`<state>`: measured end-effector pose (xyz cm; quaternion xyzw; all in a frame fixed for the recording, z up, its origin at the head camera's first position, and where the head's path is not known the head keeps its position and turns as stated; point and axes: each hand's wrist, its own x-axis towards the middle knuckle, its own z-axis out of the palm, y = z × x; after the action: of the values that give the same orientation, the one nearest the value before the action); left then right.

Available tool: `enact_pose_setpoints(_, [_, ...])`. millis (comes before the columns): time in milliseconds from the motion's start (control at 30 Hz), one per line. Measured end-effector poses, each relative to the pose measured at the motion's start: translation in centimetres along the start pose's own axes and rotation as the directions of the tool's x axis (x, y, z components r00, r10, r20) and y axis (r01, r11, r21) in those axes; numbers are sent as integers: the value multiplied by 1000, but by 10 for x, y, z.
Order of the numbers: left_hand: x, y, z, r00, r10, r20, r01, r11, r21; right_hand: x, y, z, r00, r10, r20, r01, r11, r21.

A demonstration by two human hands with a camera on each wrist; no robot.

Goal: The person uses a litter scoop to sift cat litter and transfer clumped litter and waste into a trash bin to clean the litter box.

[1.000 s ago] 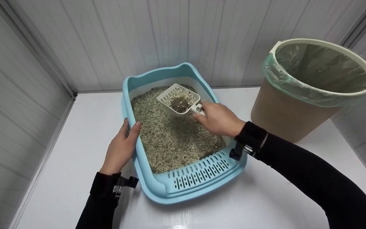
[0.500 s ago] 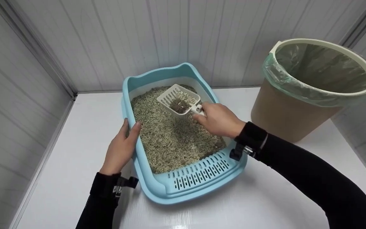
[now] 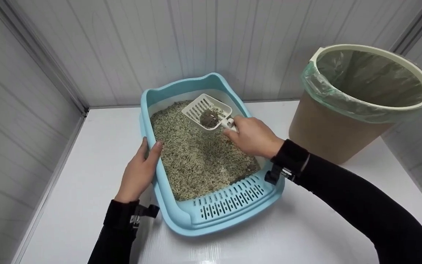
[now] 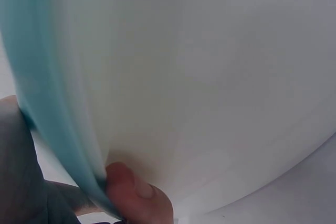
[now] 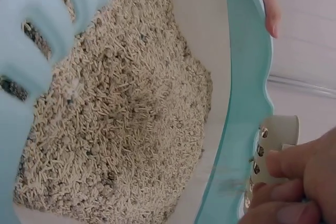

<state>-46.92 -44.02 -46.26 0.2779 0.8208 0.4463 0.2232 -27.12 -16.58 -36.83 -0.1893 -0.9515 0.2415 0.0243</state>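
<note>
A blue litter box [image 3: 174,223] with a white inner wall holds a bed of pale pellet litter [image 3: 196,165]. My left hand [image 3: 137,176] grips its left rim, the thumb over the edge and the other fingers outside. My right hand [image 3: 253,137] holds a white slotted litter scoop [image 3: 194,108] by its short handle, over the back half of the litter. A dark round clump [image 3: 209,118] lies in the scoop near the handle, with a few loose pellets beside it. In the right wrist view, the fingers [image 5: 294,163] curl at the scoop's handle.
A tan bin [image 3: 332,132] lined with a thin greenish bag [image 3: 317,82] stands at the right, beyond the right forearm. Grey panel walls [image 3: 123,51] close off the back and sides of the white surface [image 3: 71,205]. A slotted blue ledge [image 3: 229,200] forms the box's front.
Pale pellets have dropped out of the scoop, baring more slots. The clump has shifted about in it, and the scoop has moved slightly. The left hand stays on the rim.
</note>
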Motion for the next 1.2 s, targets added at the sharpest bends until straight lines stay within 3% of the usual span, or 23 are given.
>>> enact_pose_setpoints(1200, [0,-1,4,1000,4,1,-4,1000,11,-10,3,-8,1000,9,5,-9,1000,4])
